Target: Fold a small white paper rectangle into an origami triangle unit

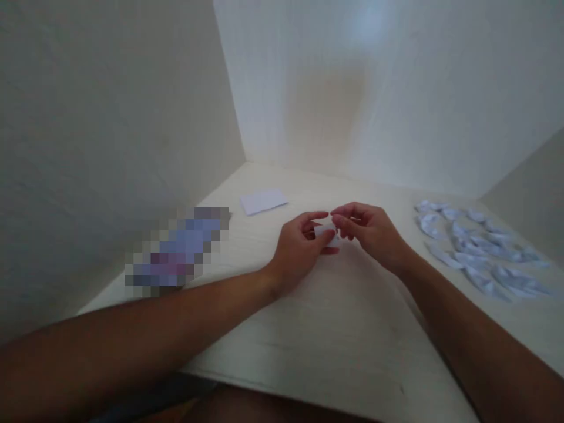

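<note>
My left hand (pixel 302 247) and my right hand (pixel 370 229) meet over the middle of a white table (pixel 335 329). Between their fingertips sits a small folded piece of white paper (pixel 326 231). Both hands pinch it, fingers curled around it, just above the tabletop. A flat stack of white paper sheets (pixel 263 201) lies farther back, left of the hands.
Several small folded white paper pieces (pixel 478 247) are spread over the table's right side. A blurred, pixelated object (pixel 176 252) lies at the left, near the wall. White walls close the table in on the left, back and right.
</note>
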Available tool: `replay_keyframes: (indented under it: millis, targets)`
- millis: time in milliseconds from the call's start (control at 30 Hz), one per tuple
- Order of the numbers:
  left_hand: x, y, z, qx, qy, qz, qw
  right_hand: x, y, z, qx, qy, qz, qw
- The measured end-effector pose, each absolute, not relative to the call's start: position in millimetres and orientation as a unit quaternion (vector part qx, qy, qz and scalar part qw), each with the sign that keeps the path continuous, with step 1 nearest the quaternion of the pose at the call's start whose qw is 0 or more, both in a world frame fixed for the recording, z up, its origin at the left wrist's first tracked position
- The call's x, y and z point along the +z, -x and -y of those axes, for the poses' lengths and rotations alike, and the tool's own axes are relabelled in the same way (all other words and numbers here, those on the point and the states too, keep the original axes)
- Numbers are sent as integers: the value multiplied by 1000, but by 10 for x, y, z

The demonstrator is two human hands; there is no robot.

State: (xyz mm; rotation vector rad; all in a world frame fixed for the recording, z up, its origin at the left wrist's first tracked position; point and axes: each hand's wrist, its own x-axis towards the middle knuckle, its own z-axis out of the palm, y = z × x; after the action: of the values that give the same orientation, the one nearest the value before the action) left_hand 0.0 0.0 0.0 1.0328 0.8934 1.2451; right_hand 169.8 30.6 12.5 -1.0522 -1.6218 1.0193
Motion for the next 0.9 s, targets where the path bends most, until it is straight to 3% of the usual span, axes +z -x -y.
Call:
replay_keyframes:
  millis: [533, 900]
  targets:
    - [1, 46, -102, 540, -469, -402, 571, 10, -1617, -280, 325, 467, 675, 470]
    - [-7, 64, -144, 576, -477, -395, 534, 9, -1488, -171, 176, 486, 685, 514]
